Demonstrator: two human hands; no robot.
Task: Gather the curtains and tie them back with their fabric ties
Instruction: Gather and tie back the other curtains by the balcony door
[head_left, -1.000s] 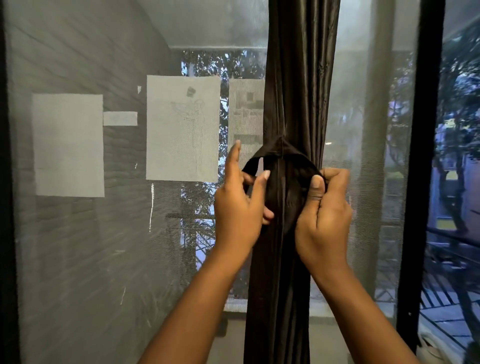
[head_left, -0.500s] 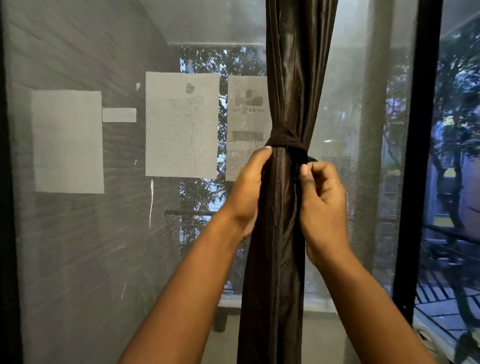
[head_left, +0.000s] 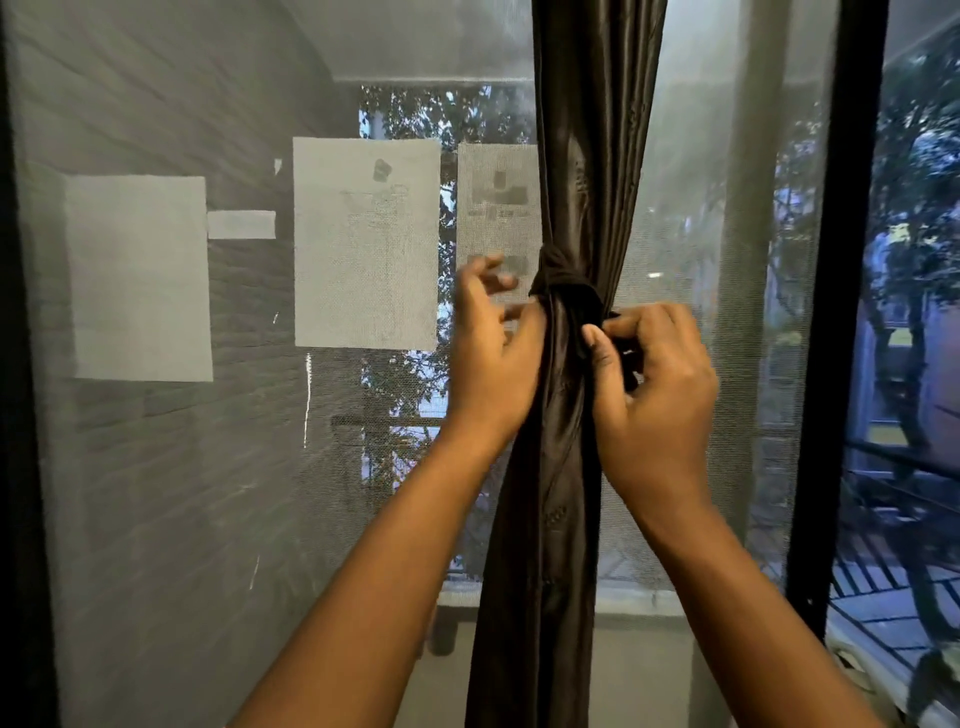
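Observation:
A dark brown satin curtain (head_left: 597, 130) hangs gathered into a narrow column in front of the window. A fabric tie (head_left: 566, 288) of the same dark cloth is cinched tight around it at mid height. My left hand (head_left: 491, 348) rests against the left side of the bundle just below the tie, fingers spread and holding nothing. My right hand (head_left: 654, 374) is on the right side, thumb and fingers pinched on the dark end of the tie, which pokes out between them.
A grey mesh screen (head_left: 156, 467) covers the window behind the curtain. A black vertical frame post (head_left: 831, 312) stands to the right. Paper sheets (head_left: 366, 244) are seen through the mesh on the left. Trees and a railing lie outside.
The loose loop of the tie has been pulled tight around the curtain. My left hand let go and opened its fingers; my right hand keeps pinching the tie's end.

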